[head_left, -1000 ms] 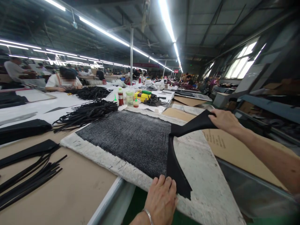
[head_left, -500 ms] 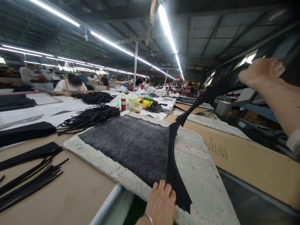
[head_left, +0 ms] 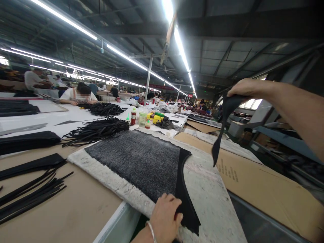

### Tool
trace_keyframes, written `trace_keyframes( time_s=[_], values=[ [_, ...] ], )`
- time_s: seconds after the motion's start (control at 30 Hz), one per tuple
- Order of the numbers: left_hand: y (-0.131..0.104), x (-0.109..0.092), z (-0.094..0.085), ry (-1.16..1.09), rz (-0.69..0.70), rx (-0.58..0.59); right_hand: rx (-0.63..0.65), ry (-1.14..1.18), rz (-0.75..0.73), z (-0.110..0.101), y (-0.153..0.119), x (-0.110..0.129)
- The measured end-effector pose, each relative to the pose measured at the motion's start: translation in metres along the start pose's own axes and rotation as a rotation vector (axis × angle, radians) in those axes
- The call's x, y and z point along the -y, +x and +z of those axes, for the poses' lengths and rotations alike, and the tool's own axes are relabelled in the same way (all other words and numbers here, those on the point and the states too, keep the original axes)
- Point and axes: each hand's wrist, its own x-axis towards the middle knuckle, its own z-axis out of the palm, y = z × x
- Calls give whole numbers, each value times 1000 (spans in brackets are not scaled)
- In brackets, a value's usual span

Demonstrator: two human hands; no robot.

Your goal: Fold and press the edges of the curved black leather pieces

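Dark pieces of material [head_left: 152, 165] lie in a flat layer on a worn pale board [head_left: 202, 179]; their upper face is speckled grey, with a plain black curved margin along the right. At the near edge my left hand [head_left: 167, 214], a bracelet on its wrist, rests with bent fingertips on this layer, thumb apart from the fingers. Raised at the right, my right hand [head_left: 240, 88] is closed around a curved black strip [head_left: 224, 118] of leather-like material. The strip dangles freely above the board, apart from the layer.
Bundles of thin black strips [head_left: 98, 130] lie behind and left of the board. Further back stand a red bottle [head_left: 133, 116], a jar [head_left: 142, 118] and a yellow box [head_left: 155, 117]. Cardboard [head_left: 258, 179] lies on the right. A co-worker [head_left: 78, 93] bends over the far table.
The black strip has come away from the layer's far right corner and now hangs loose. My right hand has moved left and slightly down. My left hand's fingers have bent more.
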Motion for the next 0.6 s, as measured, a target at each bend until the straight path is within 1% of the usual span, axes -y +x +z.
trace_keyframes(
  time_s=[0.07,0.13,0.17,0.23,0.3,0.37,0.43,0.5,0.6],
  values=[
    [-1,-9,-31,-186,-33,-158,158,136,-45,8,-16,34],
    [-5,-22,-69,-326,-75,-302,251,285,-115,13,-39,71],
    [-9,-29,-87,-387,-101,-348,284,378,-159,14,-52,91],
    [-21,-41,-121,-510,-151,-421,386,666,-254,18,-84,131],
    [-39,-50,-145,-616,-184,-479,488,852,-353,24,-118,173],
    [-61,-53,-161,-717,-193,-544,580,929,-460,33,-153,215],
    [-84,-48,-172,-805,-200,-639,663,950,-558,45,-187,256],
    [-110,-35,-180,-873,-259,-762,750,962,-666,60,-222,298],
    [-157,-2,-191,-930,-412,-951,856,1012,-892,82,-279,361]
  ],
)
